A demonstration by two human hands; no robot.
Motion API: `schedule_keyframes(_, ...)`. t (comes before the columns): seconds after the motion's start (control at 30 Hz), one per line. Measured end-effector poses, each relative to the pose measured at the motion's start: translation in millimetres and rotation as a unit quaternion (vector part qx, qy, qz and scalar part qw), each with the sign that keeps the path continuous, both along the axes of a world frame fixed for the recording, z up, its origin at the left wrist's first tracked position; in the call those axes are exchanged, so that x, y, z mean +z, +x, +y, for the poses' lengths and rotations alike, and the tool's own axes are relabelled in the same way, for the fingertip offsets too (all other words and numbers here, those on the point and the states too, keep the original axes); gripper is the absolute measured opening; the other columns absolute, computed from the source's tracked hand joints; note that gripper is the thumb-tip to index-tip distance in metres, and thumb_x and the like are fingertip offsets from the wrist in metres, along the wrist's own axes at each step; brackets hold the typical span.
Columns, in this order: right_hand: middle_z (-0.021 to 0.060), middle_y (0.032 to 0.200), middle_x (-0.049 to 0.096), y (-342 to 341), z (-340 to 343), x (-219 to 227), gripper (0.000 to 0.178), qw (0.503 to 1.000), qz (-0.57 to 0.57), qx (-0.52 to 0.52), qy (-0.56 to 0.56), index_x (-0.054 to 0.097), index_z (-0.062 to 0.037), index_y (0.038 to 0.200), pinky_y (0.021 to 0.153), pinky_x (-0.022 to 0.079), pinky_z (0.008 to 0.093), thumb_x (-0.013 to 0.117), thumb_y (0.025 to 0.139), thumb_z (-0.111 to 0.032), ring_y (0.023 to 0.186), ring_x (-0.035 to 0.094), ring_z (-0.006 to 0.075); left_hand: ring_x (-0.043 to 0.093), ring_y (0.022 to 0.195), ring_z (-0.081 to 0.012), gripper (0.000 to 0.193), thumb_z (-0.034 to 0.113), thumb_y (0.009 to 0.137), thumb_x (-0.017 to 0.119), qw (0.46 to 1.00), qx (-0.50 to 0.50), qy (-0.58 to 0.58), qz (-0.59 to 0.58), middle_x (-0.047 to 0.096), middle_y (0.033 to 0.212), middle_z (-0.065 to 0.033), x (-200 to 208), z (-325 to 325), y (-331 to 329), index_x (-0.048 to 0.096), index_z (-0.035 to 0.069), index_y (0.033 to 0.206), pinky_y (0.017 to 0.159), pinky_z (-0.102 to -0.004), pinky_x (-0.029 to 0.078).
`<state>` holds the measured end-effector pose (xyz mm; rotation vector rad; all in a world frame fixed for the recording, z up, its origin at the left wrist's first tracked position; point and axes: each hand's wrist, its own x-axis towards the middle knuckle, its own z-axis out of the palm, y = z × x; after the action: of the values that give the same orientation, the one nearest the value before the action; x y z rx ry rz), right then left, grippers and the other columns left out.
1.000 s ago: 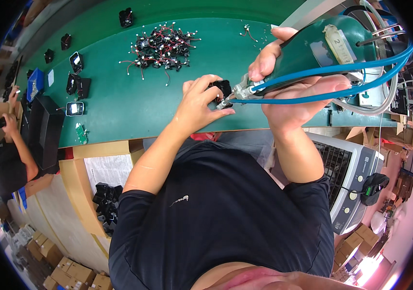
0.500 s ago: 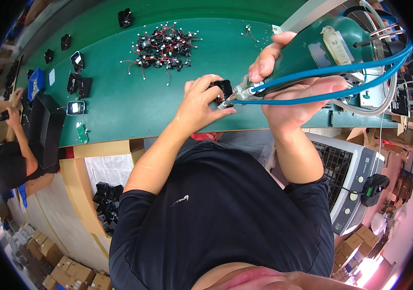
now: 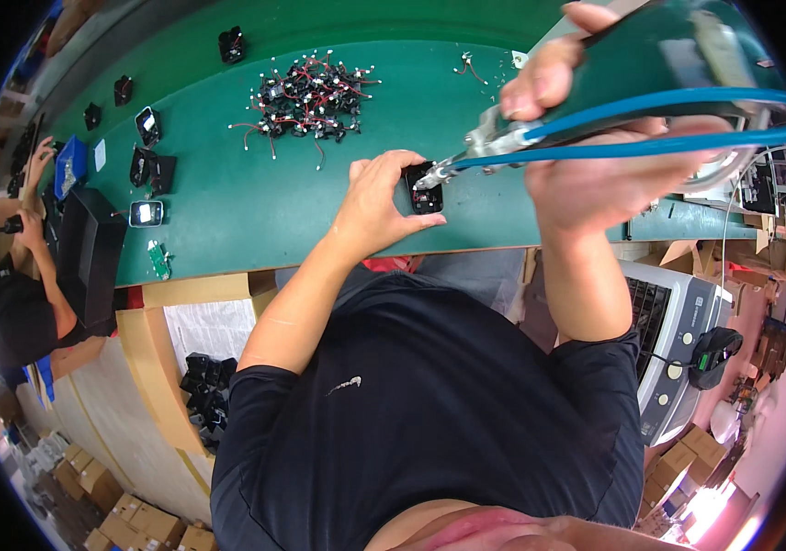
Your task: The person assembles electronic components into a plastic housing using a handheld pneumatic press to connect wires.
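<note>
Case: small, black, open-topped, (image 3: 428, 202) at the near middle of the green desk (image 3: 227, 220), in front of the person, with bits of red and white showing inside.
Left hand: (image 3: 373, 197) pinching the case from its left, thumb along the near end and fingers at the far end.
Right hand: (image 3: 586, 188) wrapped about the green tool (image 3: 627, 78), fingers over the far side and palm at the near side; blurred and partly behind blue hoses (image 3: 632, 147).
Tool tip: metal, (image 3: 434, 176) over the case's open top; whether it touches anything inside, I cannot tell.
Done so far: something already sits in the case, so this one looks partway along; how firmly the bits inside are fixed does not show.
Unfinished: the case is in hand under the tip, not yet released.
Pile: many loose black parts with red wires (image 3: 310, 96) lie heaped beyond the left hand, so much appears left.
Strays: one wired piece (image 3: 469, 67) lies to the right of the pile.
Left end of desk: a white-faced case (image 3: 147, 213) and dark cases (image 3: 151, 170) stand apart, their stage unclear; a green circuit board (image 3: 158, 260) lies nearer.
Cardboard box: (image 3: 156, 367) below the desk, with black plastic pieces (image 3: 209, 390) inside.
</note>
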<state>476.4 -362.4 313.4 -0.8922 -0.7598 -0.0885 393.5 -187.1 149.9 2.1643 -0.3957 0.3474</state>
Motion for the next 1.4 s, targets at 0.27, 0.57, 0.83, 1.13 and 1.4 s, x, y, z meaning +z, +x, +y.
schedule_keyframes(0.27, 0.0112, 0.079, 0.060, -23, 19, -30, 0.119, 0.973, 0.121, -0.117, -0.157, 0.050, 0.0053, 0.133, 0.061, 0.051, 0.0324, 0.025, 0.081, -0.099, 0.066, 0.059, 0.0215, 0.063, 0.111, -0.0273, 0.083, 0.037, 0.059, 0.098, 1.000, -0.017, 0.000, -0.001, 0.066, 0.121, -0.0089, -2, 1, 3, 0.058, 0.008, 0.126, 0.096, -0.0398, 0.039)
schedule_keyframes(0.57, 0.0112, 0.079, 0.060, -26, 15, -35, 0.118, 0.978, 0.110, -0.085, -0.155, 0.048, 0.0059, 0.134, 0.063, 0.052, 0.0320, 0.025, 0.082, -0.098, 0.068, 0.060, 0.0210, 0.065, 0.111, -0.0272, 0.083, 0.036, 0.059, 0.097, 0.999, -0.027, -0.006, -0.021, 0.067, 0.120, -0.0086, -4, 0, 3, 0.058, 0.008, 0.126, 0.094, -0.0397, 0.039)
schedule_keyframes(0.83, 0.0115, 0.080, 0.061, -27, 15, -35, 0.120, 0.976, 0.120, -0.082, -0.165, 0.048, 0.0047, 0.134, 0.064, 0.052, 0.0321, 0.026, 0.080, -0.100, 0.069, 0.061, 0.0209, 0.065, 0.109, -0.0265, 0.083, 0.035, 0.058, 0.098, 0.999, -0.028, -0.002, -0.016, 0.067, 0.119, -0.0079, -4, 1, 3, 0.058, 0.009, 0.126, 0.094, -0.0394, 0.039)
schedule_keyframes(1.13, 0.0100, 0.080, 0.060, -29, 24, -46, 0.114, 0.975, 0.132, -0.086, -0.155, 0.049, 0.0018, 0.129, 0.064, 0.051, 0.0312, 0.027, 0.080, -0.099, 0.070, 0.061, 0.0201, 0.064, 0.110, -0.0266, 0.085, 0.038, 0.060, 0.097, 1.000, -0.021, -0.007, -0.015, 0.067, 0.121, -0.0078, 1, 5, 2, 0.057, 0.009, 0.130, 0.094, -0.0398, 0.039)
schedule_keyframes(1.4, 0.0119, 0.090, 0.063, 1, -18, 42, 0.113, 0.973, 0.022, -0.209, -0.093, 0.047, 0.0039, 0.139, 0.062, 0.050, 0.0313, 0.033, 0.085, -0.095, 0.067, 0.059, 0.0185, 0.056, 0.129, -0.0335, 0.079, 0.026, 0.069, 0.092, 0.999, -0.029, 0.020, -0.040, 0.061, 0.135, -0.0145, 25, 17, 12, 0.056, 0.006, 0.137, 0.112, -0.0444, 0.036)
